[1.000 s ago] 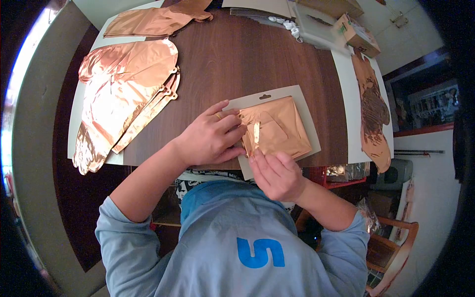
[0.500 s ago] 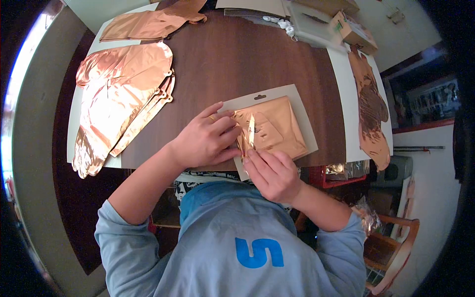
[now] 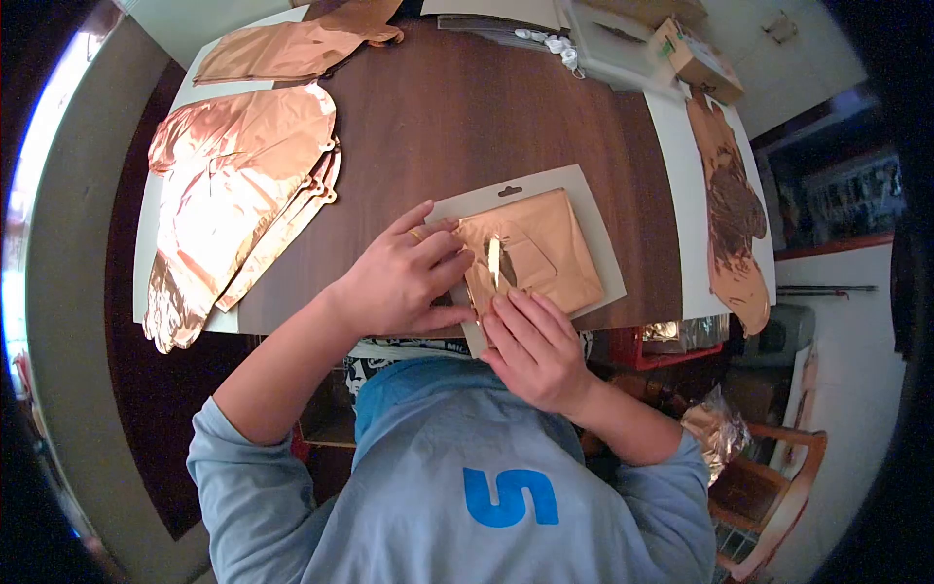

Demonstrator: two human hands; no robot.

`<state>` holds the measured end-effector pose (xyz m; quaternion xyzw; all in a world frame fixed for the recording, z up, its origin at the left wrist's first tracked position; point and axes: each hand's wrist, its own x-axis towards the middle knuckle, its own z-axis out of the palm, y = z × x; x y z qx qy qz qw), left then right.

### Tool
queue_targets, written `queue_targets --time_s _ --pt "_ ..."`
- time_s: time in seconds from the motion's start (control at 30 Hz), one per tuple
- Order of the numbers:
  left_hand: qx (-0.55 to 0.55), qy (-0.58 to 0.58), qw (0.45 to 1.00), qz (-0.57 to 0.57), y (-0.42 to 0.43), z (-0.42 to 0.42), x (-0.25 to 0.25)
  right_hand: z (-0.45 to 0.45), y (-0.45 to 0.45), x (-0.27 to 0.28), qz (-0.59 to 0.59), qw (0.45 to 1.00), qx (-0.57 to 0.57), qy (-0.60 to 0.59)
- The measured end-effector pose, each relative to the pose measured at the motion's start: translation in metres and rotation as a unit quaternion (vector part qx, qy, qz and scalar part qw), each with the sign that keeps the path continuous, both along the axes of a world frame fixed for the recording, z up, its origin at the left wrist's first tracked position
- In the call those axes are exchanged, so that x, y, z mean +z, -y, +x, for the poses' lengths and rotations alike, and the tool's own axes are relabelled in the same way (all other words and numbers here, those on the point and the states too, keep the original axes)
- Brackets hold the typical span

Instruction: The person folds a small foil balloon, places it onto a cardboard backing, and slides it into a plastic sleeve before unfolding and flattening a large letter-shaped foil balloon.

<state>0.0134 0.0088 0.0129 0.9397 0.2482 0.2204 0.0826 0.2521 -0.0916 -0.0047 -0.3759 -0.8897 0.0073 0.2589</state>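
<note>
A folded rose-gold foil balloon lies on a pale card with a hanging slot, near the table's front edge. My left hand rests at the left edge of the foil, fingers bent and apart, with the fingertips touching it. From below, my right hand lies on the lower edge of the foil, its fingers together and stretched over it. A narrow bright fold stands up on the foil just above the right fingertips. Whether the right fingers pinch the foil is hidden.
Large foil balloons lie flat on the left, more foil behind them. At the right edge is another foil piece. White ribbon coils, a clear plastic bin and a small box stand at the back.
My right hand has shifted slightly, and its fingers have spread flatter over the foil's lower edge. The bright fold has changed shape. My left hand has moved slightly left.
</note>
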Motion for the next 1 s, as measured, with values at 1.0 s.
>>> queue_targets --time_s 1.0 --pt "0.144 0.028 0.989 -0.008 0.034 0.038 0.0 0.022 -0.071 0.014 -0.107 0.985 -0.098 0.093"
